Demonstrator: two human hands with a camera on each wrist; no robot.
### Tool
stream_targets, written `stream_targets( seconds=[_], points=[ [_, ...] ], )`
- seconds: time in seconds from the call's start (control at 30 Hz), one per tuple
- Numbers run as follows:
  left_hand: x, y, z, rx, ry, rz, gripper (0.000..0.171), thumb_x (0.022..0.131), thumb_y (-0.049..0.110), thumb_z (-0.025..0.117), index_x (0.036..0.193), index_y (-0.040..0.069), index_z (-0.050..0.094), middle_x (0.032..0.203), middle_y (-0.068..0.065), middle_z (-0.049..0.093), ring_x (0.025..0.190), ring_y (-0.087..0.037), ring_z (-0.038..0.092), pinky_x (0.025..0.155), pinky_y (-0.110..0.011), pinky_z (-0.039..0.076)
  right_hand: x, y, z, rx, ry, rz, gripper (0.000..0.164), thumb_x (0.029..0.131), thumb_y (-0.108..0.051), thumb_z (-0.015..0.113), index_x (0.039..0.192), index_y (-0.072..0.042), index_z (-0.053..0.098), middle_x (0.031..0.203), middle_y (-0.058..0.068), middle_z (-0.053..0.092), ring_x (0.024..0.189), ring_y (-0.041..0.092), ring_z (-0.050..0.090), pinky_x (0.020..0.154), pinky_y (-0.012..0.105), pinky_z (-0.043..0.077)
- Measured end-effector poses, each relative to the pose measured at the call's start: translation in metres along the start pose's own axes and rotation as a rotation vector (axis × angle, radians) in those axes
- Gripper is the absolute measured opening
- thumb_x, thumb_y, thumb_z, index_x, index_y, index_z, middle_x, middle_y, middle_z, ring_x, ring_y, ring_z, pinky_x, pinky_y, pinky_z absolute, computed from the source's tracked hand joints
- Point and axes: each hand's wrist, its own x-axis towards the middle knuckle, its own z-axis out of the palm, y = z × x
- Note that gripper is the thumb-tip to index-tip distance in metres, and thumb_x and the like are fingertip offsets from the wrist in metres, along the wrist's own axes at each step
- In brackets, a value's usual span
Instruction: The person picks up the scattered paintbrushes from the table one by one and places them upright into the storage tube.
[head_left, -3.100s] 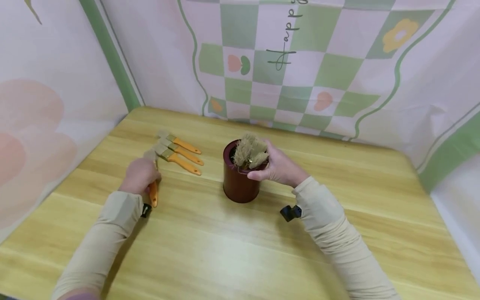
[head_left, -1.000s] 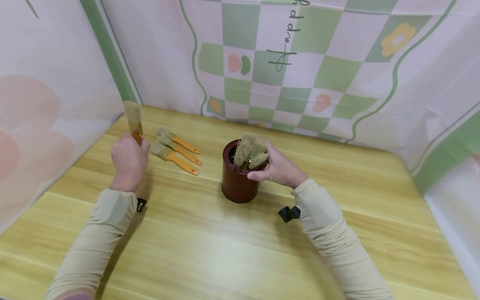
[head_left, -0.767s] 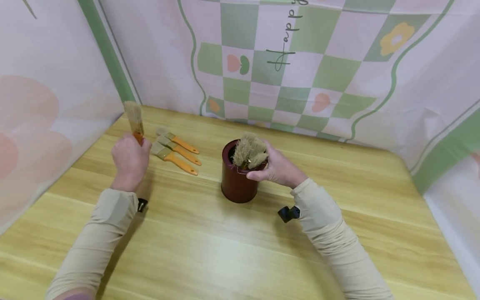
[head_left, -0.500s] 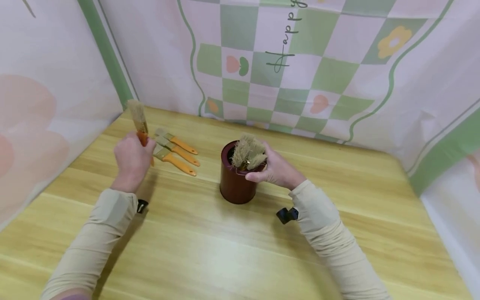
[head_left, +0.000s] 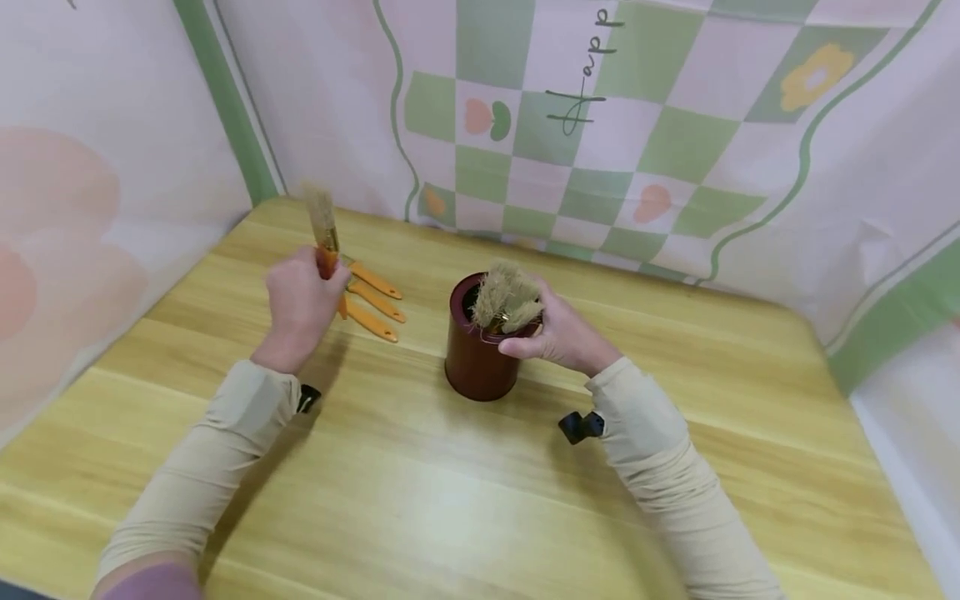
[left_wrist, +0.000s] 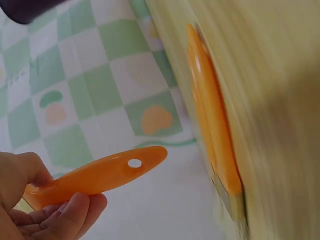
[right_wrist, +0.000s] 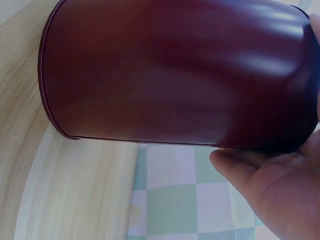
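Note:
My left hand [head_left: 303, 300] holds a paintbrush [head_left: 322, 218] by its orange handle, bristles up, above the left part of the table. In the left wrist view the handle's end, with a hole through it, sticks out past the fingers [left_wrist: 75, 215]. My right hand [head_left: 558, 333] grips the rim of a dark red cylindrical pot [head_left: 480, 371] standing mid-table. Several brushes with tan bristles [head_left: 498, 296] stand in the pot, heads up. The right wrist view has the pot's smooth wall [right_wrist: 165, 75] with my thumb and fingers around its top end.
More orange-handled paintbrushes [head_left: 372, 321] lie side by side on the wooden table [head_left: 450, 500], their heads hidden behind my left hand. A printed checkered cloth [head_left: 570, 183] hangs behind the table's back edge. White cloth walls stand at both sides.
My left hand has lifted the brush off the table, turned it bristles up, and moved it rightward. My right hand has stayed on the pot.

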Motion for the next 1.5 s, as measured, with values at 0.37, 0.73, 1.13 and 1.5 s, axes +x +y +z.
stream_targets(
  seconds=[0.37,0.73,1.13,1.5],
  points=[
    [0.006,0.029,0.005,-0.025,-0.005,0.109,0.024,0.090,0.015,0.057,0.078,-0.005,0.061,0.069,-0.020,0.064,0.058,-0.030,0.056,0.055,-0.037,0.045,0.001,-0.004,-0.001,0.006,0.005,-0.027,0.101,0.076,-0.008,0.079,0.153,-0.014,0.014,0.147,0.017,0.040,0.134,0.034,0.042,0.114,0.050,0.032],
    [-0.005,0.061,0.022,-0.147,0.130,0.335,0.017,0.088,0.010,0.062,0.077,-0.004,0.062,0.068,-0.017,0.066,0.056,-0.026,0.063,0.052,-0.036,0.053,-0.001,-0.005,0.000,-0.027,0.011,-0.005,0.103,0.074,-0.011,0.081,0.153,-0.016,0.015,0.149,0.017,0.038,0.136,0.034,0.040,0.116,0.051,0.028],
    [-0.008,0.086,0.016,-0.200,0.093,0.375,0.015,0.088,0.010,0.063,0.079,-0.002,0.063,0.071,-0.015,0.069,0.059,-0.024,0.066,0.054,-0.034,0.054,-0.002,-0.002,0.000,0.007,0.016,-0.035,0.103,0.073,-0.015,0.083,0.152,-0.015,0.017,0.150,0.016,0.037,0.137,0.033,0.039,0.116,0.050,0.028],
    [-0.016,0.110,-0.002,-0.306,0.151,0.439,0.015,0.089,0.008,0.061,0.089,-0.007,0.063,0.077,-0.019,0.070,0.070,-0.027,0.072,0.063,-0.033,0.059,-0.003,0.001,0.000,0.020,0.015,-0.053,0.109,0.069,-0.029,0.086,0.153,-0.017,0.017,0.151,0.015,0.036,0.138,0.033,0.038,0.117,0.050,0.025]
  ],
)
